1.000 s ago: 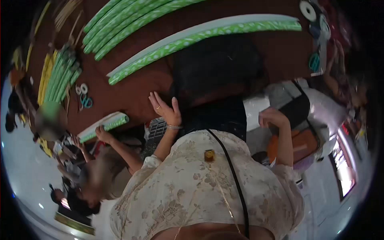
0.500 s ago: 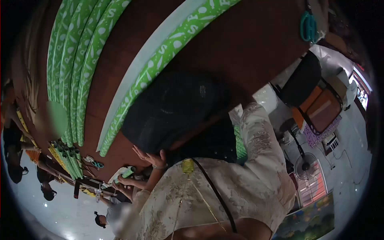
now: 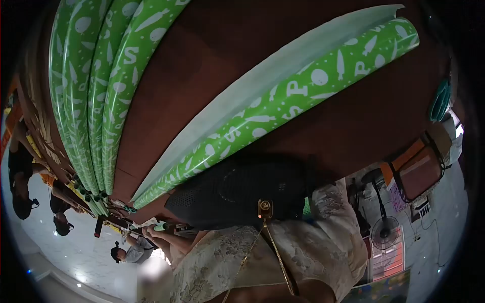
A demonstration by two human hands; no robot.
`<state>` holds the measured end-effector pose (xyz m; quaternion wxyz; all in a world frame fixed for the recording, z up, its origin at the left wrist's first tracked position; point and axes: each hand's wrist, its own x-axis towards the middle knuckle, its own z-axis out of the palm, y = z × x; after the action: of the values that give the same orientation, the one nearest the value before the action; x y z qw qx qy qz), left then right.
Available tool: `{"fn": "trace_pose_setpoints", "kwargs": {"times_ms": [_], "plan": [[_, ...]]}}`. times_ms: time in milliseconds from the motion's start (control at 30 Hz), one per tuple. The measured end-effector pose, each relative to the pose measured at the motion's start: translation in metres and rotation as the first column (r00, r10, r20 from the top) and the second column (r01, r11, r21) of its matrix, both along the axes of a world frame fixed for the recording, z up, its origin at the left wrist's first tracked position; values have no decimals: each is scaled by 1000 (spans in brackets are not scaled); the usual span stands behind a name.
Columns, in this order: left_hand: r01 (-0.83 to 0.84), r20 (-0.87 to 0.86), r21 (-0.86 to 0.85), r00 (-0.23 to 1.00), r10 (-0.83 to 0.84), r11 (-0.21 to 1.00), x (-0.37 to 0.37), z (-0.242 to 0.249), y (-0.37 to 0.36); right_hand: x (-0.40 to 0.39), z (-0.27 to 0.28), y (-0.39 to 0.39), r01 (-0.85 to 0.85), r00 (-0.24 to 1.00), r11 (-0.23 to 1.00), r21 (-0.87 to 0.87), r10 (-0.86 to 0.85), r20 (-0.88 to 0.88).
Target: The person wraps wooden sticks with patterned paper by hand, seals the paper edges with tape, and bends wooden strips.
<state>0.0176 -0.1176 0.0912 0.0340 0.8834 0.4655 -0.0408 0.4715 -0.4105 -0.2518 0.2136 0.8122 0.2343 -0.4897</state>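
Note:
A long green printed sheet (image 3: pixel 313 78) with white shapes and letters lies part-rolled on the brown table (image 3: pixel 166 108). Its pale underside shows along one side. Between it and my body is a black, dotted, bag-like thing (image 3: pixel 232 192). The pale patterned sleeve of my right arm (image 3: pixel 328 199) reaches the table edge beside this black thing, and the hand cannot be seen. On the other side, only a bit of my left forearm (image 3: pixel 198 238) shows. That hand is out of sight, so what either hand holds cannot be made out.
Several green printed rolls (image 3: pixel 118 86) lie side by side at the left. Teal-handled scissors (image 3: pixel 440 101) are at the table's right end. A co-worker's hand (image 3: pixel 148 232) is by a small green roll (image 3: pixel 160 226). A chair (image 3: pixel 417 174) and a fan (image 3: pixel 385 232) stand at right.
The view has shifted, and the green sheet now appears farther right with its end showing. My left hand, earlier spread against the black thing, is no longer visible.

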Motion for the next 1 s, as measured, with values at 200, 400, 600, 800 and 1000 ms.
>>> {"fn": "trace_pose_setpoints", "kwargs": {"times_ms": [200, 400, 600, 800, 1000], "plan": [[-18, 18, -2, 1000, 18, 1000, 4, -14, -9, 8, -11, 11, -6, 1000, 1000, 27, 5, 16], [-12, 50, -97, 999, 17, 995, 17, -51, -62, 18, -24, 19, 19, 999, 999, 48, -21, 30], [17, 82, -262, 997, 4, 965, 30, -108, -131, 29, -24, 24, 106, 992, 989, 105, -112, 50], [20, 157, -171, 988, 8, 985, 65, -108, -108, 45, 7, 30, 681, 704, 599, 422, -693, -154], [-64, 246, -111, 965, 90, 992, 119, -91, -82, 52, 151, 19, 510, 496, 121, 852, -850, -176]]}}
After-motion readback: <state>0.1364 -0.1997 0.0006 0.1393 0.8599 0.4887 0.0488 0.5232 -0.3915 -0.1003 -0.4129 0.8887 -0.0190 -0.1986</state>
